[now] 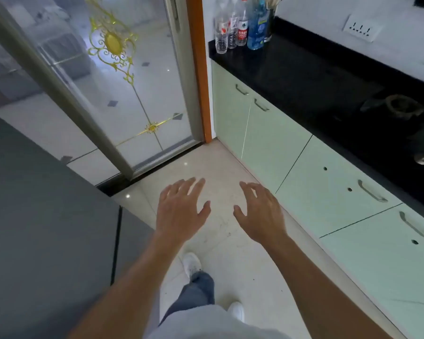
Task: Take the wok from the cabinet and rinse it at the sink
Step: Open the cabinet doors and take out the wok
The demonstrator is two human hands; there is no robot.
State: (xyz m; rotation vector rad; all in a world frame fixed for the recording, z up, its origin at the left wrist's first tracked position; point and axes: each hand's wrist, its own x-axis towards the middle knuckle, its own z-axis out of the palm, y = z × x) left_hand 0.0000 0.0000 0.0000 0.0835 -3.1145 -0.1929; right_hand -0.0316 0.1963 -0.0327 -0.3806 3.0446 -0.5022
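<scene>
Standing on the pale tiled floor point(220, 167), person holds both hands out in front, palms down, over bare floor. Left hand point(179, 211) fingers spread wide, nothing in it. Right hand point(260, 214) same, fingers splayed, empty. Hands near each other, not touching.

Wok not visible anywhere, so can't tell which way it points or how its long axis lies. All doors of the green cabinet run point(274, 135) are closed; run sits to the right of the hands, its long axis going from near right to far centre. Metal bar handles point(371, 190) on the door fronts, none touched. Nearest door front is just right of the right hand, apart from it.

Black countertop point(291, 67) tops the cabinet run. At its far end, a cluster of bottles: clear ones point(222, 33), one with red label point(242, 30), a blue one point(256, 30), all upright. Gas burner point(402, 106) set in the countertop at the right edge, partly cut off. Wall socket point(360, 26) above the countertop.

Left of the cabinet run: orange door frame point(201, 69), then a glass sliding door point(113, 77) with gold ornament. Grey panel point(42, 216) fills the side left of the hands. Below the hands, white shoes point(192, 264) and grey trousers. Floor between hands and cabinet run is unobstructed.
</scene>
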